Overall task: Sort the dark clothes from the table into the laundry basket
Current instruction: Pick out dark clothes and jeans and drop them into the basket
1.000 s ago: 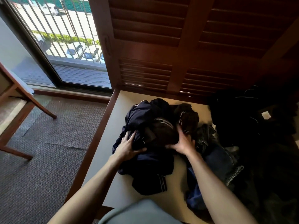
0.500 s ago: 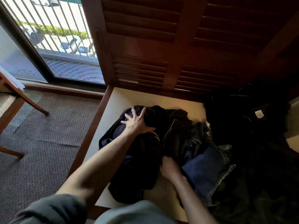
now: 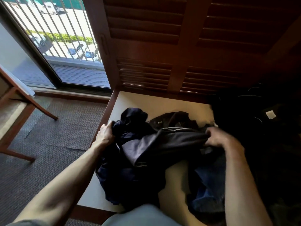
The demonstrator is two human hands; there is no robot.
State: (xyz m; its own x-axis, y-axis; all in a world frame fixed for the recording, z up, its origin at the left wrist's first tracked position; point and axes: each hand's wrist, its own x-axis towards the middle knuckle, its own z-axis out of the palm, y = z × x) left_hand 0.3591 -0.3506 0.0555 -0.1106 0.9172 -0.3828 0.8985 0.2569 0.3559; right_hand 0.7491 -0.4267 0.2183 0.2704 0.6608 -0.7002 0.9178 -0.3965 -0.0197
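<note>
A bundle of dark clothes lies on the pale table [image 3: 156,103]. A black jacket [image 3: 166,142] is stretched across the top, over a navy garment [image 3: 123,173]. My left hand [image 3: 106,132] grips the navy cloth at the table's left edge. My right hand [image 3: 218,136] is closed on the jacket's right end. Blue jeans [image 3: 210,180] lie under my right forearm. A dark heap [image 3: 254,121] fills the right side; whether it sits in a laundry basket I cannot tell.
Brown louvred shutters [image 3: 162,46] stand right behind the table. A glass door with railing bars [image 3: 53,38] is at the upper left. A wooden chair [image 3: 14,111] stands on the carpet [image 3: 61,134] to the left.
My left hand slid from the top of the pile to its left edge and closed on the cloth. My right hand rose to the jacket's right end, spreading the jacket out.
</note>
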